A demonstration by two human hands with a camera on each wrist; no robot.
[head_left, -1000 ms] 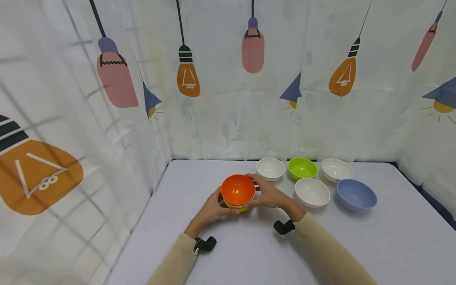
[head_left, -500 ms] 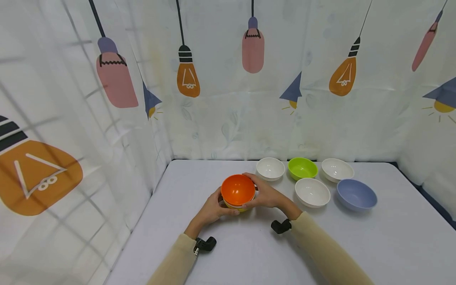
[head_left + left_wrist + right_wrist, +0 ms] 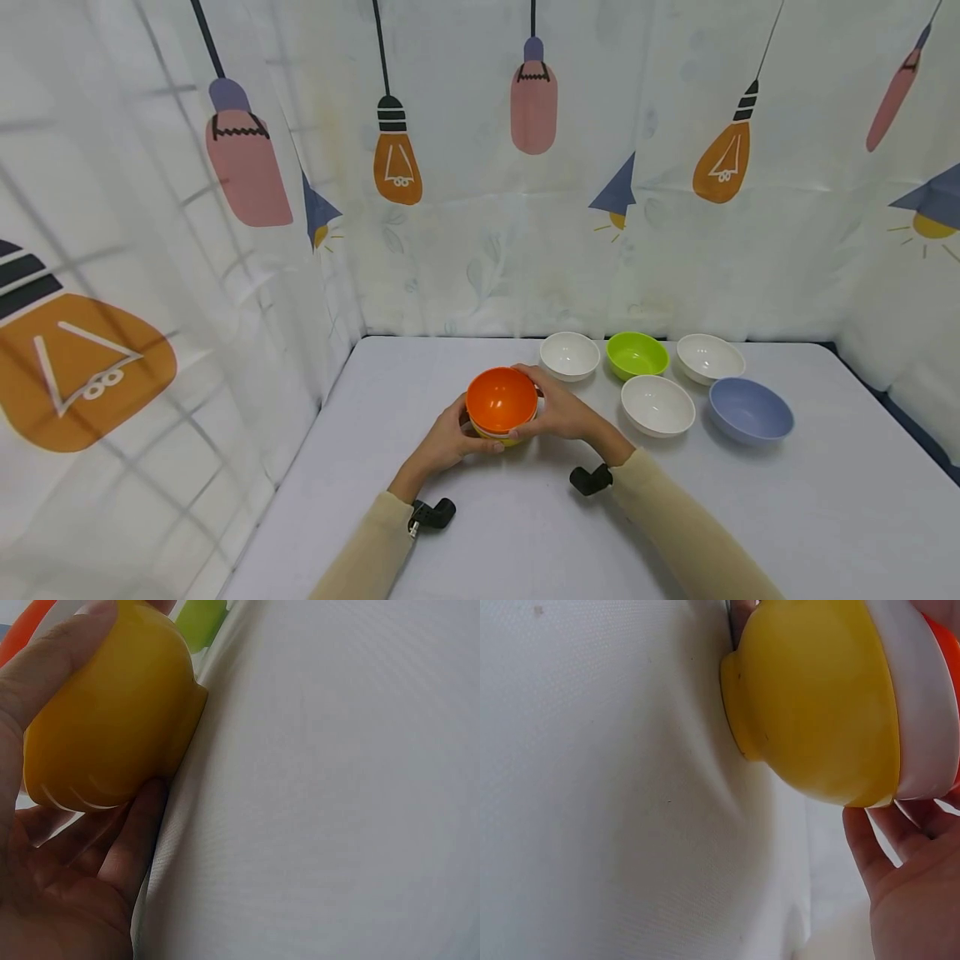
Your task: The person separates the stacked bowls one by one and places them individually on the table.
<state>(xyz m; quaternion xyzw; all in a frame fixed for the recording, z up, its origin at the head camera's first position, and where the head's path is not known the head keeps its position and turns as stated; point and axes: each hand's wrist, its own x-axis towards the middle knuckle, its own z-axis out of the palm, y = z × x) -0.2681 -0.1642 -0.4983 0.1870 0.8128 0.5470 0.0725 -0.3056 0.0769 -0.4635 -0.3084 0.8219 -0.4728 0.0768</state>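
Note:
Three bowls stand nested on the table left of the others: a yellow bowl (image 3: 817,705) at the bottom, a white bowl (image 3: 922,697) in it, and an orange bowl (image 3: 501,402) on top. My left hand (image 3: 447,437) grips the stack from the left, its thumb in front and its fingers curled behind; in the left wrist view its thumb lies on the yellow bowl and one fingertip is near the foot. From the right, my right hand (image 3: 558,407) holds the stack around the upper bowls, fingers behind the rim and thumb at the front.
Right of the stack are a white bowl (image 3: 569,356) at the back, a lime green bowl (image 3: 637,355), another white bowl (image 3: 710,358), a nearer white bowl (image 3: 657,406) and a larger blue bowl (image 3: 751,410). A patterned curtain (image 3: 480,250) hangs behind the white-covered table (image 3: 510,533).
My right hand and wrist have shifted slightly left, its fingers closing in around the stack's rim. The left hand and the bowls have kept their places.

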